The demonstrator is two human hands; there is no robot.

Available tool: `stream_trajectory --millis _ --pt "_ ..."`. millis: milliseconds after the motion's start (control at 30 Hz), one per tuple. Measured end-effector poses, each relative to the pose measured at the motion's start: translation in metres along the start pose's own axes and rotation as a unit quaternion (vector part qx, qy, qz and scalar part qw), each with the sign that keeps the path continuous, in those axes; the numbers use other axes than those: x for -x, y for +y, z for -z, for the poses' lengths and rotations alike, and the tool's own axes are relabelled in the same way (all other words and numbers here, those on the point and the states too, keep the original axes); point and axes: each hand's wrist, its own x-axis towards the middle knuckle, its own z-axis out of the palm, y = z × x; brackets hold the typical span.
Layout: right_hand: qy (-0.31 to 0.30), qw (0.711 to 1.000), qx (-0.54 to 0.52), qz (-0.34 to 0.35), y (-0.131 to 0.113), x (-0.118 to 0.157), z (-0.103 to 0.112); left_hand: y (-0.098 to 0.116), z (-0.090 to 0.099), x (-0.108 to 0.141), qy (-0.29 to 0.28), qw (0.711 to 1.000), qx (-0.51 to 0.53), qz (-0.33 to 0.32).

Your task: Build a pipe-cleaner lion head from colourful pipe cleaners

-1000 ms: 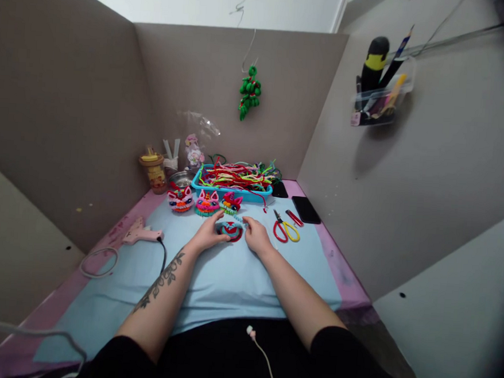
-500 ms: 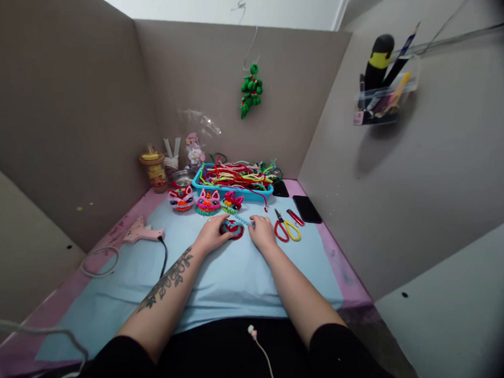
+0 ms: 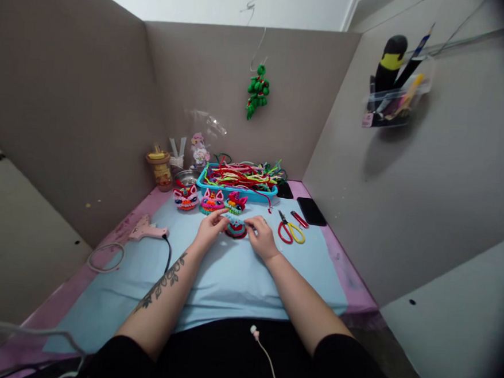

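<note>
A small round red and teal piece [image 3: 236, 230] rests on the light blue cloth between my hands. Over its far edge runs a light blue braided strip [image 3: 235, 219]. My left hand [image 3: 213, 226] pinches the strip's left end, fingers closed. At the right end, the fingers of my right hand [image 3: 261, 234] are closed on the same strip. Just beyond my hands stand colourful animal heads: a red and pink one [image 3: 186, 198], a pink one [image 3: 212, 201] and a magenta one [image 3: 236, 202].
Behind the heads is a blue tray [image 3: 251, 195] heaped with coloured strips. Scissors [image 3: 291, 232], a red cutter [image 3: 299, 219] and a black phone [image 3: 311, 211] lie to the right. A pink glue gun [image 3: 149, 229] with its cord lies left. Partition walls enclose the table.
The view has shifted slightly. Both hands now hold the light blue strip across the far edge of the round piece; my left hand has come off the piece's side.
</note>
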Motion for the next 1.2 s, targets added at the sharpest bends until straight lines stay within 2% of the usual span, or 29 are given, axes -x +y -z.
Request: stream_trajectory --millis 100,300,500,567,633,700,800,867,933,1067,1133,1200 --pt "-0.024 1.000 -0.008 0.011 0.001 0.001 -0.004 -0.003 0.002 -0.002 0.010 1.000 0.016 0.002" --pt "0.002 1.000 -0.002 0.012 0.008 0.002 -0.004 -0.003 0.002 -0.001 0.003 1.000 0.023 0.013" --pt "0.000 0.996 0.010 -0.092 0.010 0.002 0.000 -0.003 0.011 -0.005 0.084 0.993 0.077 0.016" --pt "0.031 0.996 0.027 -0.081 0.008 0.001 0.002 -0.003 0.012 -0.005 0.094 0.993 0.070 0.021" --pt "0.050 0.998 0.030 -0.034 0.005 0.000 0.004 -0.003 0.011 -0.004 0.071 0.996 0.035 0.027" --pt "0.031 0.999 0.007 0.008 0.002 0.001 0.002 -0.003 0.007 -0.002 0.021 0.999 0.006 0.032" --pt "-0.028 0.999 -0.035 0.025 0.003 0.002 -0.004 -0.002 0.001 0.002 -0.044 0.999 -0.003 0.031" --pt "-0.045 0.998 -0.044 0.018 0.005 0.004 -0.008 -0.001 0.001 0.002 -0.047 0.998 0.002 0.031" --pt "-0.030 0.999 -0.041 -0.005 0.008 0.004 -0.009 0.000 0.004 0.000 -0.021 0.999 0.019 0.035" --pt "0.050 0.994 -0.030 -0.097 0.012 0.002 0.000 0.000 0.010 -0.004 0.038 0.997 0.058 0.040" --pt "0.079 0.991 -0.013 -0.103 0.011 0.000 0.007 0.000 0.010 -0.004 0.026 0.998 0.044 0.043" --pt "0.100 0.993 -0.004 -0.068 0.009 -0.001 0.012 0.000 0.007 -0.002 -0.003 0.999 0.016 0.043"
